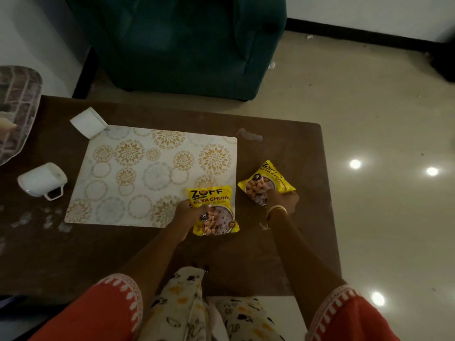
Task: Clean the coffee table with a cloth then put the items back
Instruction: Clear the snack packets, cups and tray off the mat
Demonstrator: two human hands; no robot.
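Now left hand fingers grip one yellow soya-chunk packet at patterned placemat's near-right corner; right hand fingers grip second yellow packet just beside, toward brown bench's right edge.

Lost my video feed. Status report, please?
Left hand grips one yellow packet at placemat edge. Right hand grips second packet on the table. White mug lies tipped.

The surface is dark brown with pale smudges. The mat is white with gold and grey-blue floral rings. Both packets are yellow with black lettering and a picture of tan chunks. The mug and folded cloth are white. The sofa is dark teal, the floor beige. The sleeves are orange-red with white trim.
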